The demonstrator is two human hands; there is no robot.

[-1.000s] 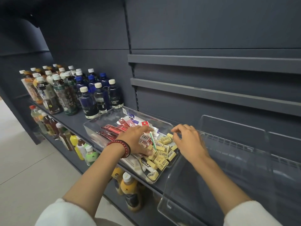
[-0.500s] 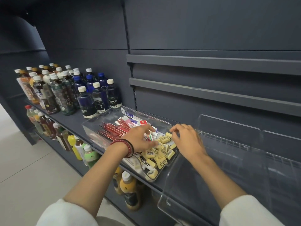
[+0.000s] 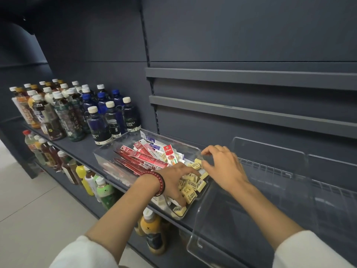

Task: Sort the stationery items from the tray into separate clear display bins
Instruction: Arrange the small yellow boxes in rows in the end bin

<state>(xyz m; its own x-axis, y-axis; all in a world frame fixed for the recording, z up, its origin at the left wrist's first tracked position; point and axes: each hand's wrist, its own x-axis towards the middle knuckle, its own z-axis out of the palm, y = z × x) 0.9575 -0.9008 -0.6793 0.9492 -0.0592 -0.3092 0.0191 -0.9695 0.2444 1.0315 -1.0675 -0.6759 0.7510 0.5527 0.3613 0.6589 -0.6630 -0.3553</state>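
My left hand [image 3: 173,182] lies palm down in the tray [image 3: 105,161], fingers spread and bent, tips on the heap of yellow erasers [image 3: 190,190] at the tray's right end. It pinches nothing that I can see, though the palm hides what is under it. A red bead bracelet [image 3: 157,183] sits on that wrist. My right hand [image 3: 225,167] hangs over the tray's far right corner with fingers curled, the thumb tip just beside one eraser [image 3: 198,163] at the rim; whether thumb and forefinger pinch it I cannot tell. Left of the erasers lie red packs [image 3: 139,158], fanned slantwise, and a white pack [image 3: 169,154] with a red label rests on them near my left hand. The tray stands on a dark shelf [image 3: 73,146]. Just beside its right end stands a clear bin [image 3: 202,229], under my right forearm. Bottles [image 3: 96,124] stand in rows on the shelf to the left, and more bottles [image 3: 150,229] fill the shelf below. Both my arms end in white sleeves [image 3: 85,252]
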